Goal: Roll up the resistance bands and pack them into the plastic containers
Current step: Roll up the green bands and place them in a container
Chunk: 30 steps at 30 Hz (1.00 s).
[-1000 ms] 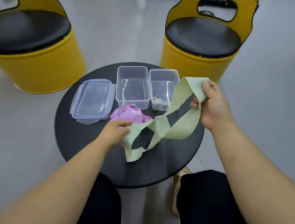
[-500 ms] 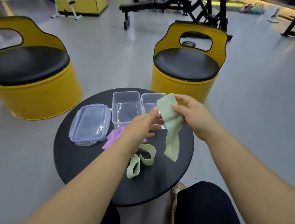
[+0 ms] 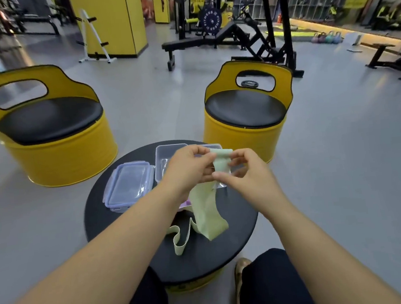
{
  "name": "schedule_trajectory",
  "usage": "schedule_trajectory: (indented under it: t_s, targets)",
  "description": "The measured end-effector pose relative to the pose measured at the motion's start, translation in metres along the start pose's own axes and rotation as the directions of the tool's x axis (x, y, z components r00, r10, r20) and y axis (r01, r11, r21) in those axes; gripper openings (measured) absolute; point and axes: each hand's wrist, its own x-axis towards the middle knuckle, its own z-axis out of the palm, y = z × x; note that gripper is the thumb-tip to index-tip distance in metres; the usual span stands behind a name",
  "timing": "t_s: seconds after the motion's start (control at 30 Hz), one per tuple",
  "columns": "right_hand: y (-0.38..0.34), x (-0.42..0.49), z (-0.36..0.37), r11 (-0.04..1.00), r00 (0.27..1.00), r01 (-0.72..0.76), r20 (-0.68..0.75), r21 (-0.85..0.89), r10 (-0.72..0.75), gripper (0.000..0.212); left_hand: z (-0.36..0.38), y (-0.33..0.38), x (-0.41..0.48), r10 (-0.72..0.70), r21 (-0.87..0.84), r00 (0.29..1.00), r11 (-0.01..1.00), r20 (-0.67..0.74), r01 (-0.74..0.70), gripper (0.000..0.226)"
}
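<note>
Since half a second ago both hands have drawn closer together around the upper end of the green band (image 3: 206, 212), and the view has tipped up, so more of the gym floor fills the top of the frame. The left hand (image 3: 188, 167) and right hand (image 3: 247, 174) meet at the centre of the frame. Each has its fingers curled, pinching the band's top end between thumb and fingertips.

Below the hands the band hangs as a wide strip, and its lower part lies in loose folds on the black round table (image 3: 103, 216) at lower centre.

A sliver of the pink band (image 3: 185, 203) shows just under the left wrist, on the table. Behind the hands stand the larger clear container (image 3: 163, 155) and, beside it to the right, the smaller container (image 3: 214, 147), mostly hidden. The lid (image 3: 128, 182) lies flat to the left of them.

Two yellow barrel chairs (image 3: 47, 131) stand beyond the table, at mid left and mid right.
</note>
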Motion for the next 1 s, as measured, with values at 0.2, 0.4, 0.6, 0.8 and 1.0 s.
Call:
schedule_trajectory:
  t_s: [0.2, 0.4, 0.6, 0.8, 1.0]
  targets:
    - [-0.002, -0.007, -0.005, 0.997, 0.99, 0.042, -0.131, -0.058, -0.049, 0.015, 0.009, 0.01, -0.019, 0.142, 0.257, 0.986, 0.953, 0.087, -0.16, 0.013]
    - [-0.007, -0.006, -0.024, 0.932, 0.97, -0.173, 0.216, 0.317, 0.107, 0.02, -0.004, 0.005, -0.022, 0.176, 0.401, 0.98, 0.894, 0.092, -0.199, 0.026]
    - [-0.026, -0.006, -0.034, 0.85, 0.931, -0.275, 0.345, 0.45, 0.119, 0.03, -0.002, 0.011, -0.033, 0.003, 0.249, 0.95, 0.965, 0.312, -0.085, 0.02]
    - [-0.035, -0.006, -0.042, 0.686, 0.861, -0.435, 0.491, 0.583, 0.129, 0.041, -0.005, 0.009, -0.029, -0.016, 0.15, 0.931, 0.988, 0.365, -0.041, 0.024]
    - [-0.014, 0.001, -0.04, 0.777, 0.905, -0.378, 0.38, 0.503, 0.194, 0.038, -0.001, 0.014, -0.031, -0.009, -0.139, 0.925, 0.988, 0.381, 0.067, 0.023]
